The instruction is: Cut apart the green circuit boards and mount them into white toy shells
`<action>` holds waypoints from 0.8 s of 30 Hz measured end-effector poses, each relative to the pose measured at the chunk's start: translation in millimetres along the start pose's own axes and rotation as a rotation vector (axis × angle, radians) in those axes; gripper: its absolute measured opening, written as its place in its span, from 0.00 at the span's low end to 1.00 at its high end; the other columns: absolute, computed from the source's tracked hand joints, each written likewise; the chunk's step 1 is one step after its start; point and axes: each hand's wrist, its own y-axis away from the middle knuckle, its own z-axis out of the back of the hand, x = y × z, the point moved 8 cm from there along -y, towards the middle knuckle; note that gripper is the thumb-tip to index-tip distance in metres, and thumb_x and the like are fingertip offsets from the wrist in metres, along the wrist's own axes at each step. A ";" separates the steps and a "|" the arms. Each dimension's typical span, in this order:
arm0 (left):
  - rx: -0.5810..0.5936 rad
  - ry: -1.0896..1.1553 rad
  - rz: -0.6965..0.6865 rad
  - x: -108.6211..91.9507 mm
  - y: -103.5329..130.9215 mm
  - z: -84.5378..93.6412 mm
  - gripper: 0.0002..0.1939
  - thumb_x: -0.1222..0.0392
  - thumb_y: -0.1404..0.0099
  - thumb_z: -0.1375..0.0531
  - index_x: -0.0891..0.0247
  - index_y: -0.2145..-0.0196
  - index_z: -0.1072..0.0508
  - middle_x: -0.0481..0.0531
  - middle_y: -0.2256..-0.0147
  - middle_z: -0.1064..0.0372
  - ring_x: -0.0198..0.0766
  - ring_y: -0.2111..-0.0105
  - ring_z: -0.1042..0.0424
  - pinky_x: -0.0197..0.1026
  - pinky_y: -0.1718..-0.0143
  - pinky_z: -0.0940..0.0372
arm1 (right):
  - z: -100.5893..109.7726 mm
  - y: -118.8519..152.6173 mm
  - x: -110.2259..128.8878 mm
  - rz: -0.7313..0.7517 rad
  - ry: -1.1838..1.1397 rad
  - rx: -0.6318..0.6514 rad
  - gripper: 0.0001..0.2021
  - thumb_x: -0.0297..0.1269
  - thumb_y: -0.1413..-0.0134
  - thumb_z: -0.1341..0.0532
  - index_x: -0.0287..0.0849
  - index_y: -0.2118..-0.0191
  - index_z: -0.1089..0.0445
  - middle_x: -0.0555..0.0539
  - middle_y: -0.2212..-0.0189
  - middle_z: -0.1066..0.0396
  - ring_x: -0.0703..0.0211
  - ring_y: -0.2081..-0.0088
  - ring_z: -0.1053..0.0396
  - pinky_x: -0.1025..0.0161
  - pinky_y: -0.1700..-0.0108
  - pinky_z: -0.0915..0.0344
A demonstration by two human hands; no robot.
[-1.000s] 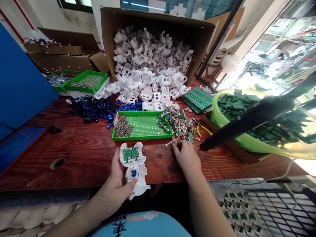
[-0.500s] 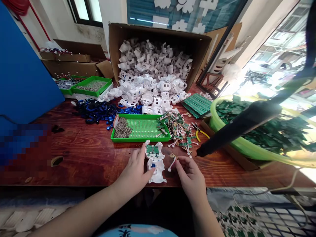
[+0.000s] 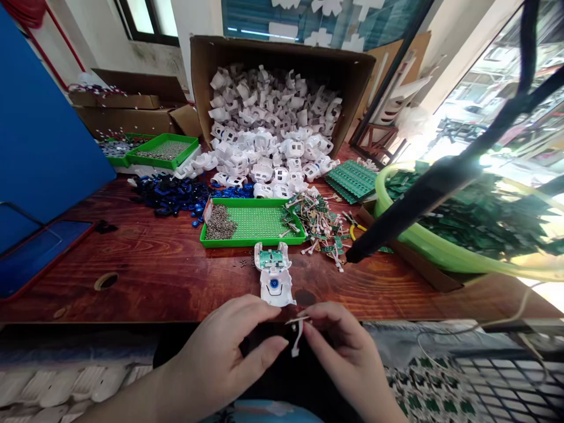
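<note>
My right hand (image 3: 341, 338) pinches a small circuit board (image 3: 298, 320) between thumb and fingertips, just past the table's front edge. A short lead with a white plug (image 3: 295, 352) hangs down from the board. My left hand (image 3: 240, 338) faces it from the left, thumb and fingers apart, with nothing seen between them. Beyond both hands, a white plastic casing (image 3: 277, 296) lies on the table with its inside up. A blue round part (image 3: 274, 283) sits in this nearer half. The farther half holds a green circuit board (image 3: 271, 258).
Behind the casing is a green tray (image 3: 259, 242) with small screws (image 3: 220, 222). Wired boards (image 3: 319, 220) are heaped to its right, near yellow-handled pliers (image 3: 352, 230). A black arm (image 3: 409, 202) crosses before a yellow-green basin (image 3: 449, 263). White casings (image 3: 273, 117) spill from a carton (image 3: 200, 88).
My left hand has let go of the white casing and come back toward me. My right hand has brought the small circuit board nearer to my body and slightly left.
</note>
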 end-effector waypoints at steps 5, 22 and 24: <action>0.117 -0.004 0.121 7.3 13.5 -22.5 0.09 0.59 0.37 0.47 0.60 0.67 0.27 0.47 0.71 0.29 0.32 0.71 0.32 0.32 0.68 0.37 | -20.6 14.9 29.7 0.213 0.193 0.071 0.08 0.25 0.48 0.44 0.44 0.63 0.37 0.50 0.70 0.32 0.67 0.69 0.33 0.70 0.66 0.34; 0.114 -0.120 0.051 3.9 35.8 -18.9 0.10 0.60 0.35 0.50 0.61 0.67 0.30 0.49 0.70 0.31 0.33 0.69 0.33 0.33 0.66 0.38 | -36.0 25.5 27.4 0.190 0.149 0.156 0.06 0.27 0.47 0.45 0.43 0.63 0.36 0.49 0.71 0.32 0.66 0.70 0.33 0.69 0.67 0.36; 0.126 -0.079 0.108 9.0 34.9 -16.6 0.12 0.58 0.35 0.50 0.62 0.69 0.29 0.49 0.72 0.32 0.33 0.70 0.33 0.33 0.68 0.38 | -39.9 22.0 19.1 0.078 0.063 0.176 0.04 0.30 0.46 0.45 0.42 0.65 0.35 0.49 0.72 0.32 0.66 0.71 0.33 0.69 0.67 0.35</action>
